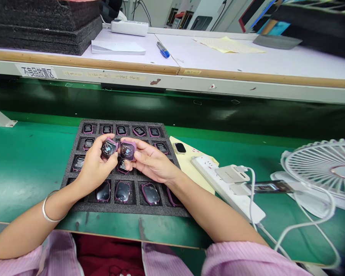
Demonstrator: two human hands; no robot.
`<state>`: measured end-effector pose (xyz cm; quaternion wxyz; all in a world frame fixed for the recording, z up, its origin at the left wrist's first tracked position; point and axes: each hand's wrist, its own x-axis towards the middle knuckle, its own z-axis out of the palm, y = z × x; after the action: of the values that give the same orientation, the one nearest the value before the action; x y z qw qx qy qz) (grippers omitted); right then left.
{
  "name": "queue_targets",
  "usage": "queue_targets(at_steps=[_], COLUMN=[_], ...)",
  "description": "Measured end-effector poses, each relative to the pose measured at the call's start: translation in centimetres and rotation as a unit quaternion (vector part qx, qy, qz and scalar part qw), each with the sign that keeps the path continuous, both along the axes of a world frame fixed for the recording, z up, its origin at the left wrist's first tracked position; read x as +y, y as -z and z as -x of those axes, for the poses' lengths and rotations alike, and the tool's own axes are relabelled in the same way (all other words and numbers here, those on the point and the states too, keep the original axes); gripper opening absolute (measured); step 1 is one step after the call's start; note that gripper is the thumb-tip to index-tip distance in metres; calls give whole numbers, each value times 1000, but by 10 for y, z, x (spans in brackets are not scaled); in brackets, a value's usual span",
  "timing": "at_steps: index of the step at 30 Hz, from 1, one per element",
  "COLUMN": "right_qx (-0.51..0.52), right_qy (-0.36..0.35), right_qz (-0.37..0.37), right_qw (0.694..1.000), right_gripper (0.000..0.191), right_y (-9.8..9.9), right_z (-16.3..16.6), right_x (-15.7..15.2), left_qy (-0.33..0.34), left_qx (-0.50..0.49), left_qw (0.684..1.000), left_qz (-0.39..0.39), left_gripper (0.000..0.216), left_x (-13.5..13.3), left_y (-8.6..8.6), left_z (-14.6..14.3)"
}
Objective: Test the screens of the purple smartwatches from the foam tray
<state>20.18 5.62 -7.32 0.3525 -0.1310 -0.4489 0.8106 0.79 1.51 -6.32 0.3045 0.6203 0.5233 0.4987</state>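
My left hand (99,159) is closed on a purple smartwatch (109,148) whose lit screen shows a watch face. Right beside it, my right hand (152,159) grips a second purple smartwatch (127,150), also with its screen lit. Both are held over a dark grey foam tray (126,207) with rows of square pockets. Watches with white text on their screens lie in the back rows, such as one smartwatch (154,132) at the far right corner. In the front row the screens are dark, as on the smartwatch (151,193). My hands hide some middle pockets.
Right of the tray lie a yellow sheet (186,165) with a light-framed watch (179,148), a white power strip (227,188) with plugged-in chargers and cables, and a white fan (327,172). A raised shelf behind holds a blue pen (163,50), papers and black foam stacks (43,30).
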Motion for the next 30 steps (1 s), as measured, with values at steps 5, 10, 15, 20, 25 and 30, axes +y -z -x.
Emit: queue_targets(at_steps=[5, 10, 15, 20, 25, 30], right_qx=[-12, -29, -28, -13, -28, -49], right_qy=[11, 14, 13, 4, 16, 55], right_qz=[-1, -6, -6, -2, -7, 13], right_qw=[1000, 999, 1000, 1000, 999, 997], right_gripper=[49, 53, 52, 50, 48, 53], right_y=[-1, 0, -1, -3, -2, -2], right_z=[0, -1, -1, -1, -1, 0], right_x=[0, 0, 0, 0, -1, 4], left_qy=[-4, -10, -5, -5, 3, 9], left_qx=[9, 2, 24, 4, 17, -101], left_qw=[1000, 1000, 1000, 1000, 1000, 994], left_qz=[-8, -15, -20, -18, -9, 50], left_gripper=[48, 47, 43, 44, 40, 55], left_x=[1, 2, 2, 2, 2, 8], left_y=[2, 1, 2, 3, 0, 0], left_z=[0, -1, 1, 1, 1, 0])
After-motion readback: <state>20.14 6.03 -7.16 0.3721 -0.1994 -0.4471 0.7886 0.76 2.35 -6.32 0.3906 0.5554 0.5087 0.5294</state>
